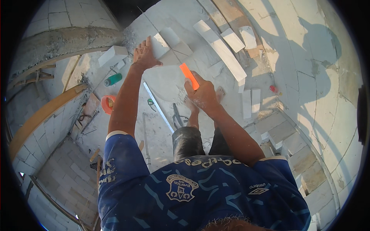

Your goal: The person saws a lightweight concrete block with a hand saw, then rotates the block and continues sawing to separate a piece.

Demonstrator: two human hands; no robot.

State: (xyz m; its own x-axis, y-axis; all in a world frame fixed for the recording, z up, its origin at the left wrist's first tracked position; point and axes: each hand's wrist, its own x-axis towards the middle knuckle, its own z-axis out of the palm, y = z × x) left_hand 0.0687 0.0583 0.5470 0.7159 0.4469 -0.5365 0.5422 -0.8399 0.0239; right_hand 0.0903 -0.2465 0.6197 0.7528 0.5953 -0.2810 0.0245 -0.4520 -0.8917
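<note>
My right hand is wrapped round the orange handle of a handsaw. Its thin blade runs away from me, up and to the left, across a pale lightweight block. My left hand presses on the near left part of that block, fingers stretched out and thumb spread toward the blade. From this angle I cannot tell how deep the teeth sit in the block. My bare feet are on the dusty floor close to the saw handle.
A long white block strip and smaller cut pieces lie at right. At left are another block, a green bottle and an orange bucket. A metal straightedge and green tape measure lie near my legs.
</note>
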